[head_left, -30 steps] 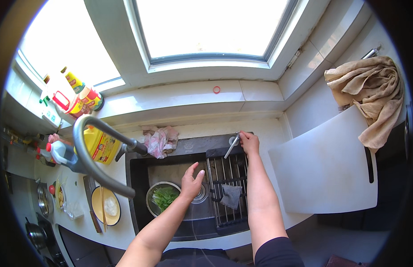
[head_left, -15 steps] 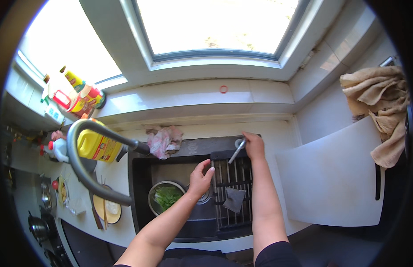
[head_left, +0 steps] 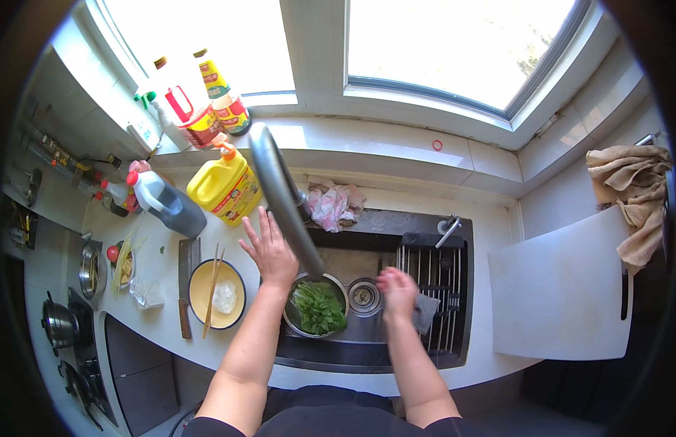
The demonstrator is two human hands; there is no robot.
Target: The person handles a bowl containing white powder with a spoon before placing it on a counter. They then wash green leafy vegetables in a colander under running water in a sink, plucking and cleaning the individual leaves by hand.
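Left hand (head_left: 269, 251) hovers spread and empty over the sink's (head_left: 396, 360) left edge, just beside the grey faucet (head_left: 280, 193). Below the spout sits a metal bowl (head_left: 294, 328) of green leaves (head_left: 320, 309) (inside the basin). Right hand (head_left: 398, 290), blurred, fingers loosely open, hangs above the drain (head_left: 364, 295), near the dark rack (head_left: 443, 280).

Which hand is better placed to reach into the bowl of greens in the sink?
Left. The left hand hovers open beside the bowl of greens; the right hand is farther off, above the drain rack.
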